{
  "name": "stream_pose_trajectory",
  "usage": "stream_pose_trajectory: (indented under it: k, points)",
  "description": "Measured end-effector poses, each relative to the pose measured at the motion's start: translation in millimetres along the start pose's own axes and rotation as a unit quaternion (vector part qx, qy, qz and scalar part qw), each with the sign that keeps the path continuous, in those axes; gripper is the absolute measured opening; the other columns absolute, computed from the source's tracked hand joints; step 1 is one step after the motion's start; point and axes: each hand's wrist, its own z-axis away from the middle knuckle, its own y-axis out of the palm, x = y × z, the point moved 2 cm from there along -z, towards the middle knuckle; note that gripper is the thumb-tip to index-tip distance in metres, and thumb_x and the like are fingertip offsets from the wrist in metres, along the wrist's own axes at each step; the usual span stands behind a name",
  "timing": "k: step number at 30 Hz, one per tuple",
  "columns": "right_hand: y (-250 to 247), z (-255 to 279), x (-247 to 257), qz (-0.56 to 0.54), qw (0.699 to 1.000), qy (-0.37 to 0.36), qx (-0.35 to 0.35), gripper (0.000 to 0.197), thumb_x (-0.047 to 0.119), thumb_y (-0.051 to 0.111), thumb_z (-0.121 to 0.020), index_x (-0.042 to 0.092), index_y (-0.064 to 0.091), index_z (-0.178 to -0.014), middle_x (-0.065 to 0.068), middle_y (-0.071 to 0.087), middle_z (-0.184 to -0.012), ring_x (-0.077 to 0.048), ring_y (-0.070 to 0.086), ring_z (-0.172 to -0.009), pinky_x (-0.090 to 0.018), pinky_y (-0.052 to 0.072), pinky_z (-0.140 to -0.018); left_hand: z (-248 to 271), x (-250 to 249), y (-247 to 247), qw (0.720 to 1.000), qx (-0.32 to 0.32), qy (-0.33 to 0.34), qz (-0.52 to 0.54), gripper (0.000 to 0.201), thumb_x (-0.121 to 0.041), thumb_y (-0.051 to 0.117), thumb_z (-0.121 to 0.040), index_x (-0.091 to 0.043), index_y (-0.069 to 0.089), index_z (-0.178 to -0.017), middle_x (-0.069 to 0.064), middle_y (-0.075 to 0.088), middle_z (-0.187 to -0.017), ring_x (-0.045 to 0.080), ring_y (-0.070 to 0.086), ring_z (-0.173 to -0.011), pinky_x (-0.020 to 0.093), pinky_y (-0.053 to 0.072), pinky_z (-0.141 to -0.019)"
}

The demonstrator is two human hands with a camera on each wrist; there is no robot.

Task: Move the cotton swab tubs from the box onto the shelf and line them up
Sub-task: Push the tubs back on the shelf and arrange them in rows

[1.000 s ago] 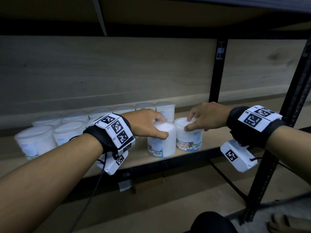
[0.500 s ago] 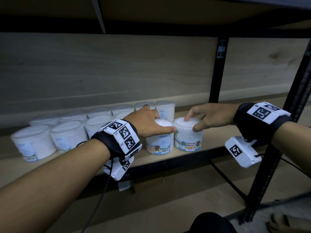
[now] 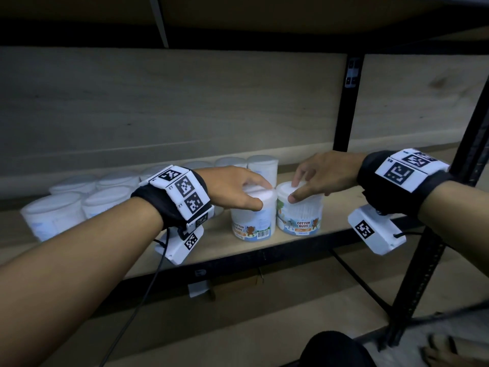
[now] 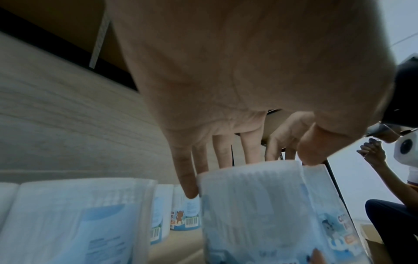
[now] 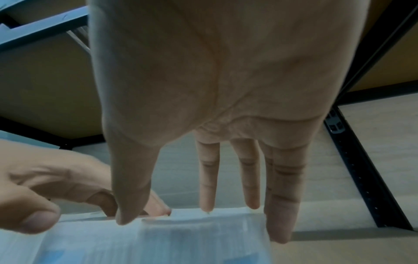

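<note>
Two white cotton swab tubs with "COTTON BUDS" labels stand side by side, touching, near the shelf's front edge. My left hand (image 3: 262, 196) grips the left tub (image 3: 251, 223) from above, thumb on its front and fingers over the lid. In the left wrist view the fingers (image 4: 192, 187) reach down round this tub (image 4: 260, 214). My right hand (image 3: 295, 190) holds the right tub (image 3: 300, 215) by its top, thumb at the front rim and fingertips on the lid. The right wrist view shows that tub (image 5: 158, 241) under the spread fingers (image 5: 280, 223). No box is in view.
Several more tubs (image 3: 105, 200) stand in two rows along the wooden shelf (image 3: 341, 215) to the left and behind. A black post (image 3: 346, 102) stands at the back, another post (image 3: 423, 260) at the front right. A cable (image 3: 352, 276) hangs below. Another person (image 4: 393, 214) crouches at the right.
The left tub has come down and turned, so its label now faces front beside the right tub. The right hand's fingers have spread over its lid.
</note>
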Motion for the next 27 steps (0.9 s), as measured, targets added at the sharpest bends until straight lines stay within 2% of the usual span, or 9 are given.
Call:
stream_pose_trajectory:
  k: [2,7,10,13,16,22,25,27]
  points:
    - [1,-1,1,0.012,1.000,0.001,0.002,0.047,0.061,0.076,-0.074,0.031,0.068,-0.108,0.006,0.064,-0.112,-0.020,0.069,-0.091,-0.038,0.060,-0.085,0,0,-2,1.000,0.001,0.001,0.002,0.062,-0.056,0.055,-0.073,-0.053,0.051,-0.134,-0.018,0.055,-0.138,0.010,0.054,-0.124,0.034,0.044,-0.108]
    - [2,-2,1,0.011,1.000,0.001,0.002,0.046,0.061,0.076,-0.074,0.033,0.067,-0.109,0.007,0.063,-0.111,-0.020,0.069,-0.092,-0.038,0.059,-0.087,-2,1,-1,1.000,-0.022,0.000,0.010,0.051,-0.057,0.063,-0.077,-0.054,0.056,-0.128,-0.019,0.058,-0.128,0.010,0.056,-0.115,0.030,0.046,-0.102]
    - [2,-1,0,0.006,1.000,0.000,0.000,0.046,0.062,0.075,-0.074,0.034,0.066,-0.110,0.007,0.063,-0.112,-0.019,0.067,-0.096,-0.038,0.058,-0.089,-4,2,0,0.999,-0.044,-0.007,0.013,0.043,-0.062,0.067,-0.081,-0.049,0.062,-0.121,-0.017,0.061,-0.123,0.009,0.058,-0.104,0.028,0.046,-0.092]
    - [3,1,0,0.012,1.000,-0.002,-0.002,0.048,0.065,0.074,-0.073,0.035,0.066,-0.110,0.007,0.064,-0.113,-0.020,0.068,-0.099,-0.040,0.055,-0.093,-8,-1,2,0.997,-0.066,-0.027,0.012,0.053,-0.075,0.065,-0.074,-0.042,0.062,-0.115,-0.014,0.061,-0.118,0.011,0.060,-0.102,0.029,0.044,-0.085]
    - [3,3,0,0.009,1.000,-0.003,-0.006,0.049,0.065,0.073,-0.074,0.035,0.066,-0.111,0.006,0.064,-0.115,-0.020,0.068,-0.099,-0.039,0.055,-0.093,-13,-4,6,0.994,-0.093,-0.056,-0.006,0.063,-0.080,0.064,-0.070,-0.033,0.061,-0.111,-0.007,0.060,-0.112,0.016,0.059,-0.099,0.031,0.045,-0.082]
    - [3,7,0,0.011,1.000,-0.003,-0.013,0.049,0.065,0.072,-0.076,0.034,0.066,-0.114,0.004,0.064,-0.117,-0.020,0.065,-0.104,-0.037,0.053,-0.095,-19,-4,11,0.987,-0.129,-0.091,-0.010,0.072,-0.091,0.057,-0.059,-0.031,0.059,-0.098,-0.004,0.059,-0.106,0.016,0.059,-0.092,0.037,0.052,-0.086]
    - [3,8,1,0.004,1.000,-0.005,-0.009,0.049,0.063,0.072,-0.076,0.033,0.066,-0.115,0.005,0.063,-0.117,-0.018,0.066,-0.098,-0.036,0.054,-0.094,-15,-5,10,0.990,-0.114,-0.080,-0.013,0.071,-0.089,0.056,-0.064,-0.033,0.061,-0.107,-0.006,0.060,-0.113,0.016,0.059,-0.099,0.035,0.051,-0.090]
    - [3,8,2,0.001,1.000,-0.007,-0.009,0.048,0.062,0.073,-0.076,0.032,0.067,-0.114,0.005,0.063,-0.117,-0.018,0.067,-0.095,-0.037,0.055,-0.093,-11,-6,6,0.994,-0.079,-0.073,-0.012,0.064,-0.080,0.058,-0.074,-0.034,0.061,-0.119,-0.010,0.059,-0.122,0.016,0.057,-0.109,0.033,0.048,-0.093]
